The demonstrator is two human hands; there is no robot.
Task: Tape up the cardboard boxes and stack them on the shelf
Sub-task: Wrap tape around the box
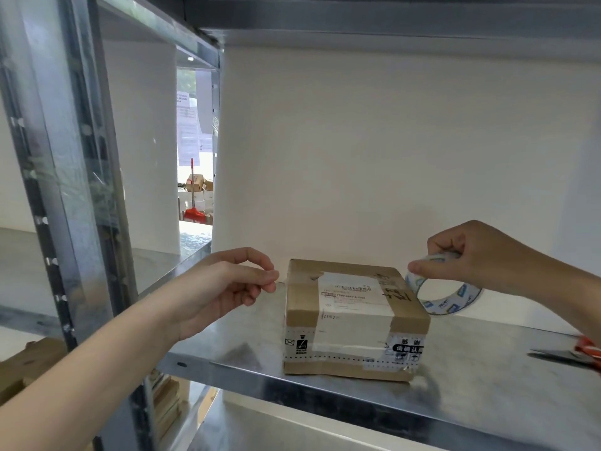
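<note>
- Shelf board [487,385] runs under both hands and carries the work. I'd keep everything seated on the metal, not lifted, while the tape goes on.
- Box [354,317] sits on the board between the two hands, just below their level. It is nearer the front lip than the back wall and already wears bands of old tape and a label. I judge the step to be laying a fresh strip across its top, and it should run over the flap seam and down both side faces.
- Left hand [224,284] hovers just left of the box's top edge, thumb and forefinger tips pinched together and the other fingers curled. I cannot tell whether the end of a clear strip is caught between them.
- Right hand [471,255] is just right of the box and grips the rim of the tape roll between thumb and curled fingers.
- Tape roll [455,304] hangs below that hand, close to the box's far right corner. I'd keep the two hands level and pulling apart, lower them together, then press from the middle outward so no wrinkles set.
- Scissors [559,355] lie on the board below and to the right of the right hand, in easy reach for the cut.
</note>
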